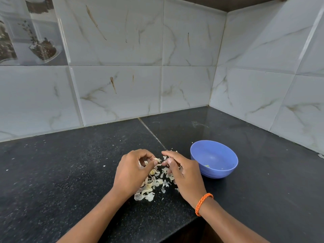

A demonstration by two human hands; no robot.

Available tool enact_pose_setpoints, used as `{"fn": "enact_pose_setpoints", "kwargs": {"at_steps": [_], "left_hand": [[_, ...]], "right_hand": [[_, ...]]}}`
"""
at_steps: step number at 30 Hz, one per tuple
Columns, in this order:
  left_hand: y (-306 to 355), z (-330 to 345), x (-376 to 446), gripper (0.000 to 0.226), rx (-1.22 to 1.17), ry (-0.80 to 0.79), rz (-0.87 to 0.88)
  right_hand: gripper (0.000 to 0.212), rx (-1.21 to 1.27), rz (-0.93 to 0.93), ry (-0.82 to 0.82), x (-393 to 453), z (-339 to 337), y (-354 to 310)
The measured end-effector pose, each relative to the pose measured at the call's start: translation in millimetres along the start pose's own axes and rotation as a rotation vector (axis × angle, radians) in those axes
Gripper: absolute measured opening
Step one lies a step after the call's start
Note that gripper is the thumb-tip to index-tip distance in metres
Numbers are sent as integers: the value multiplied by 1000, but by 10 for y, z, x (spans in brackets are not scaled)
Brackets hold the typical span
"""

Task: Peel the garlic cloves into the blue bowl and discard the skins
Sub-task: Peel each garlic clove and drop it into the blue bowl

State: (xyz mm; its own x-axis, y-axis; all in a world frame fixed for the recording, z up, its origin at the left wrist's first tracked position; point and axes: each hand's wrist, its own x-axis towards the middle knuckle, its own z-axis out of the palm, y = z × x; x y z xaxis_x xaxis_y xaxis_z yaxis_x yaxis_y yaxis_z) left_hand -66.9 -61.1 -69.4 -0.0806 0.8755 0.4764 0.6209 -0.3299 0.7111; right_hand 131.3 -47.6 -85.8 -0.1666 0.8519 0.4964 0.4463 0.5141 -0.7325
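Left hand [130, 170]: fingers curled, pinching garlic clove [156, 161]. Right hand [182, 172]: fingers half-curled, grasp unclear. Garlic skins [150, 188]: heaped beneath both. Blue bowl [214, 159]: 3 o'clock of hands, on counter [70, 172].

A single head-worn camera is looking forward and steeply down from above the person's own forearms, which are entering from the bottom edge. It is sitting close over the black counter [70, 163], whose front edge is showing at the lower right. The view is facing into a corner where two tiled walls [175, 50] are meeting, right of centre. The wide lens is bending the tile lines and spreading the scene outward. The left hand [130, 170] and right hand [184, 172] are falling just below the middle of the picture, with the blue bowl [228, 165] just to their right.
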Motion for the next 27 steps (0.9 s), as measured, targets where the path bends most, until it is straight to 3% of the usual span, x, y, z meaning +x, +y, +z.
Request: {"fn": "enact_pose_setpoints", "kwargs": {"at_steps": [7,27], "left_hand": [[13,-5,-8,16,26,-28,19],[40,-3,-32,14,16,-81,99]], "right_hand": [[44,-83,-69,6,26,19,-5],[41,47,-67,-23,19,-18,-59]]}}
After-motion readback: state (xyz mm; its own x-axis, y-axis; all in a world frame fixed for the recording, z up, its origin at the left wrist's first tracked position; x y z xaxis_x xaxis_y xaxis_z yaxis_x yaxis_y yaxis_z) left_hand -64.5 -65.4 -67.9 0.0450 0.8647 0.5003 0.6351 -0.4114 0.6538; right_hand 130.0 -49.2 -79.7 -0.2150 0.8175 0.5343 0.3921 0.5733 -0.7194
